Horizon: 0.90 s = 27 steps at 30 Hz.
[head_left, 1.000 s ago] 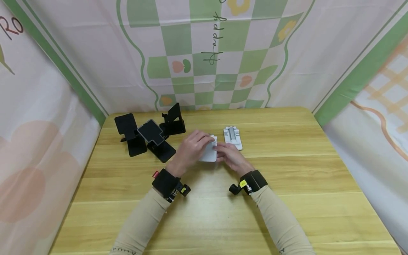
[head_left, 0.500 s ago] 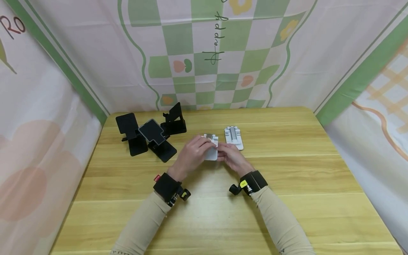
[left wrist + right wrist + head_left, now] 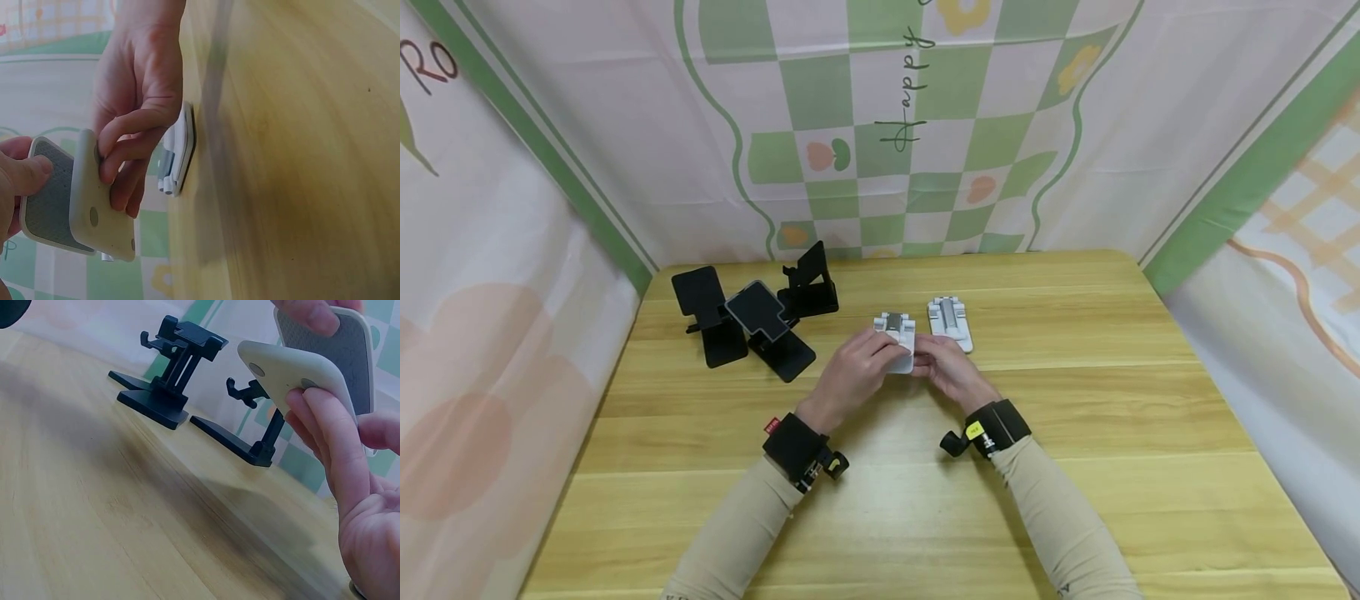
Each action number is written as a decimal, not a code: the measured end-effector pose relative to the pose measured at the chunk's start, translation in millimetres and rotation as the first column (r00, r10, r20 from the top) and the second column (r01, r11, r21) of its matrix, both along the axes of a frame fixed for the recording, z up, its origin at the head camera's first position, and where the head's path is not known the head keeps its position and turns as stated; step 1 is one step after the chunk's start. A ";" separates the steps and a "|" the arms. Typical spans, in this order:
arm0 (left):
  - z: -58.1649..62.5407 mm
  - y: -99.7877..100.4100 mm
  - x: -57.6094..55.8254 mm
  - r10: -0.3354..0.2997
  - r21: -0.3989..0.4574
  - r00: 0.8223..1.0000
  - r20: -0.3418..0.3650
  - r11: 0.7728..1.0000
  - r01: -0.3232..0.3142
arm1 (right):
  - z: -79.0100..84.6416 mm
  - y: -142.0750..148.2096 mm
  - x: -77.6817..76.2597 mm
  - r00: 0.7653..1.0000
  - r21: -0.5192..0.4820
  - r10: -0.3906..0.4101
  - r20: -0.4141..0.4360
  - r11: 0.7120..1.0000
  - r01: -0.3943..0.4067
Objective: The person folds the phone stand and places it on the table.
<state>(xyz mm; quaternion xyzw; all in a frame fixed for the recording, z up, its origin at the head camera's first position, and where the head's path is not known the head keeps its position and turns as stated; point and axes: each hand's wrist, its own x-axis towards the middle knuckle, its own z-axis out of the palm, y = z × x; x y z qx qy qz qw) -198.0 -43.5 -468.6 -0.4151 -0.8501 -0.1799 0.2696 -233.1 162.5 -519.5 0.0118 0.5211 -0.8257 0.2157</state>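
Both hands hold one small white folding phone stand point(image 3: 904, 331) above the table's middle. My left hand point(image 3: 852, 368) pinches its upper plate, the thumb lying on the grey pad point(image 3: 55, 203) in the left wrist view. My right hand point(image 3: 951, 370) grips the stand's base plate point(image 3: 100, 215) from the other side, several fingers against its underside. The two plates stand partly apart at an angle, with round grey feet showing on the base. A second white phone stand point(image 3: 950, 323), folded flat, lies on the table just behind my right hand.
Several black phone stands sit unfolded at the back left: one point(image 3: 697, 298) at the far left, one point(image 3: 758, 310) beside it, and one point(image 3: 809, 283) near the table's back edge. A patterned cloth point(image 3: 880, 108) hangs behind the wooden table point(image 3: 880, 517).
My left hand has swung the stand's upper plate down toward the base, so the hinge end with its grey part now shows. My right hand has stayed nearly still.
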 end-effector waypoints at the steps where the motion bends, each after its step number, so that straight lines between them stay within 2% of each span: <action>1: -0.8 0.2 0.1 0.000 0.002 1.000 0.001 1.000 0.000 | 0.0 0.4 0.2 1.000 -0.002 0.002 0.000 1.000 -0.002; 13: -6.1 2.0 1.1 0.010 -0.005 1.000 0.000 1.000 -0.010 | -1.3 2.6 2.4 1.000 -0.015 0.001 -0.010 1.000 -0.001; 15: -5.9 1.7 1.3 0.009 -0.002 1.000 0.027 1.000 -0.009 | -1.2 3.3 2.3 1.000 -0.004 0.005 -0.012 1.000 -0.005; 18: -3.6 1.0 0.9 -0.009 0.046 0.993 0.121 0.999 0.004 | -0.5 4.3 1.7 1.000 0.028 0.007 -0.024 1.000 -0.007; 20: -1.6 0.0 0.0 -0.026 0.096 0.979 0.203 0.995 0.006 | 0.2 5.4 0.9 0.999 0.059 0.020 -0.042 0.998 -0.018; 23: 1.0 -2.2 -2.3 -0.057 0.189 0.944 0.324 0.982 -0.006 | 1.2 7.1 -0.1 0.997 0.100 0.041 -0.061 0.994 -0.035; 25: 1.7 -3.1 -4.5 -0.087 0.269 0.912 0.402 0.963 -0.027 | 1.1 8.8 -0.4 0.996 0.123 0.055 -0.073 0.991 -0.046; 27: 1.2 -3.7 -7.0 -0.125 0.373 0.869 0.480 0.925 -0.072 | 0.5 10.7 -0.2 0.996 0.136 0.058 -0.074 0.990 -0.047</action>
